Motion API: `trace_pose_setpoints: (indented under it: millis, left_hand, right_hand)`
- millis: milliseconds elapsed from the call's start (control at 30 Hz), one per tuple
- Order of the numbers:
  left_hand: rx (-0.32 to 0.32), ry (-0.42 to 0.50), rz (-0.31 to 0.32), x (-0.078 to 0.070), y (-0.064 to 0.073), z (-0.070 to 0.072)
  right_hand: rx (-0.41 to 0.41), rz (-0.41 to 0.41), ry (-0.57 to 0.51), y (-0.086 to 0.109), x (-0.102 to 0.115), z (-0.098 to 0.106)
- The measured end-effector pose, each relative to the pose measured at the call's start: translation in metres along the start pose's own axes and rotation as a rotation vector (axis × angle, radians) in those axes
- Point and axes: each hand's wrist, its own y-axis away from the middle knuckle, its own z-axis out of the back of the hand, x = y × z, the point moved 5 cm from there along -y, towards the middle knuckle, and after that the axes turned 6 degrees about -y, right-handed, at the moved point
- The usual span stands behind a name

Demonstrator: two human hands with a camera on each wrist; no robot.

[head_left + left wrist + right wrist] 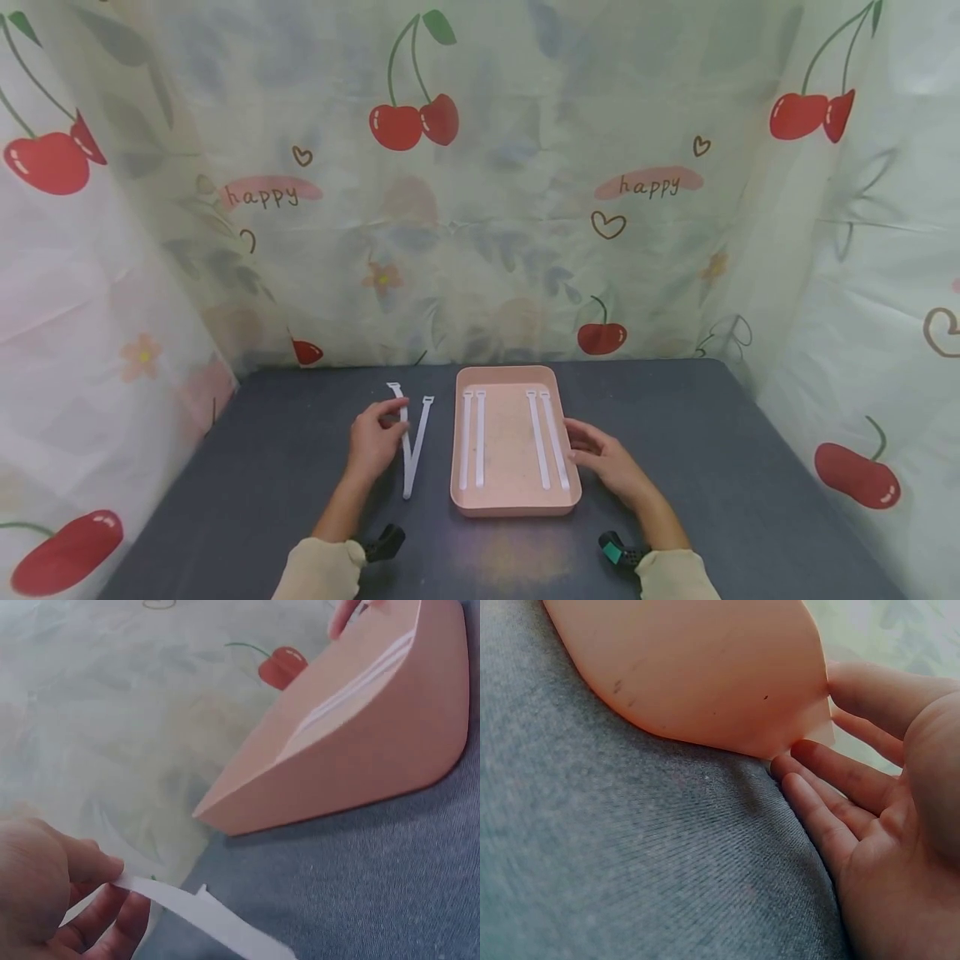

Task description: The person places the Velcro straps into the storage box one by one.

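Note:
My left hand (pixel 375 442) pinches a white strap (pixel 406 442) between thumb and fingers, left of the pink tray (pixel 517 505). A small buckle-like loop tops this flat strap. Beside it slants a second white strap (pixel 422 433), and the two form a V whose lower ends meet. In the left wrist view the pinched strap (pixel 202 915) runs down from my fingertips. My right hand (pixel 611 462) touches the tray's right side with loosely extended fingers (pixel 847 776). Inside the tray lie two pairs of similar straps, a left-hand strap (pixel 480 437) pair and a right-hand strap (pixel 537 437) pair.
Tray and straps are on a dark grey table covering (pixel 300 467). A pale curtain (pixel 495 208) printed with cherries stands behind the table and along both sides. Each wrist wears a dark device, such as the black one (pixel 386 543) on the left.

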Motion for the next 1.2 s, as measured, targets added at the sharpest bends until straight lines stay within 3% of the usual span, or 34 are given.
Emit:
trace_pose_setpoints:
  millis: [300,567,833,1200]
  left_hand:
    - [0.026,0.085,-0.014,-0.021,0.001,-0.004]
    - [0.094,0.145,-0.064,-0.039,0.002,-0.019]
    - [0.188,0.169,-0.096,-0.059,0.0,-0.041]
    - [0.297,0.186,-0.139,-0.07,-0.01,-0.078]
  right_hand:
    - [0.001,0.0,-0.003,-0.002,-0.004,0.002]
    - [0.013,0.0,-0.004,-0.002,-0.003,0.002]
    - [0.025,0.003,-0.015,-0.003,-0.004,0.003]
    - [0.018,0.004,-0.018,-0.002,-0.004,0.002]
